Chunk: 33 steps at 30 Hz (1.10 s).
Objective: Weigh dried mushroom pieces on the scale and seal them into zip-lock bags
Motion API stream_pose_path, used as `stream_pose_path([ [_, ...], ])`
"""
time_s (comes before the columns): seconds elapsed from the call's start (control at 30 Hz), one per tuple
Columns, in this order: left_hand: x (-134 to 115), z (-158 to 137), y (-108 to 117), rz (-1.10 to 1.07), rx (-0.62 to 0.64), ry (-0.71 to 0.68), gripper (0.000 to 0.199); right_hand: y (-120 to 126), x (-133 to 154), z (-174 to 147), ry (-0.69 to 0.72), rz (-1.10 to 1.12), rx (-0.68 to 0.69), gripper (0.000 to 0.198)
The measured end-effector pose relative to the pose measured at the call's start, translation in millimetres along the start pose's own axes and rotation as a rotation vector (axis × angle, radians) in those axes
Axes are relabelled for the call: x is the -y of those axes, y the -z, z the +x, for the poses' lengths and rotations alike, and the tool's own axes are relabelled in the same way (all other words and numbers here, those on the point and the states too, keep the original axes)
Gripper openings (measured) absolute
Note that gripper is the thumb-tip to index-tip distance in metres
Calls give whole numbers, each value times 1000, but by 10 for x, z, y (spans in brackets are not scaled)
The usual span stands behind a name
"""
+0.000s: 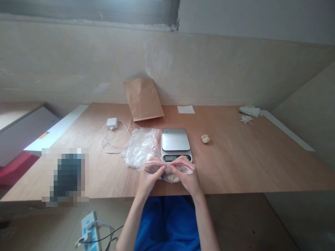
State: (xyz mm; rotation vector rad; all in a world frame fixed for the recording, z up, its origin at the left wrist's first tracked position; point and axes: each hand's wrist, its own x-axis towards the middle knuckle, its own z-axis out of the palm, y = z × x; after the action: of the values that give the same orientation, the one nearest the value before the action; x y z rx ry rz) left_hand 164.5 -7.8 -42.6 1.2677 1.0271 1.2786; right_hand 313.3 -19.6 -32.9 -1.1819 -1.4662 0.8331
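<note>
Both hands pinch the red-striped top of a clear zip bag (171, 178) at the table's near edge. My left hand (150, 174) grips the left part of its mouth, and my right hand (186, 176) grips the right part, thumbs close together in the middle. Pale lumps show inside the bag, too covered to name. Just beyond the hands sits a kitchen scale (176, 139) with a bare steel plate and a small display. Left of the scale lies a pile of clear zip bags (142, 146). A small pale, roundish item (205, 139) rests to the right.
A brown paper bag (143, 99) leans at the back wall, near a white paper (186, 109). A white charger (112, 123) with a looped cable lies left. Crumpled tissues (246, 119) are back right. A blurred dark object (68, 177) stands front left; a power strip (90, 230) is below.
</note>
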Motion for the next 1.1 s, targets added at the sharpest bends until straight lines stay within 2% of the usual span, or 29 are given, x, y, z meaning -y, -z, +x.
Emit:
stream_pose_path([
  [0.2, 7, -5, -8, -14, 19, 27, 14, -21, 40, 4, 43, -43, -23, 7],
  [0.4, -4, -11, -12, 12, 53, -20, 13, 1, 54, 1, 68, -35, -5, 5],
  [0.63, -34, -26, -14, 80, 23, -70, 13, -25, 52, -7, 60, -57, -3, 5],
  [0.77, -40, -23, 1, 82, 20, -55, 14, -88, 40, -15, 90, -84, -56, 6],
  [0.93, -55, -18, 5, 62, -43, -12, 15, -116, 15, -18, 69, -47, -74, 7],
  [1.1, -61, -26, 1, 50, -43, 32, 15, -117, -13, -21, 59, -11, -100, 13],
])
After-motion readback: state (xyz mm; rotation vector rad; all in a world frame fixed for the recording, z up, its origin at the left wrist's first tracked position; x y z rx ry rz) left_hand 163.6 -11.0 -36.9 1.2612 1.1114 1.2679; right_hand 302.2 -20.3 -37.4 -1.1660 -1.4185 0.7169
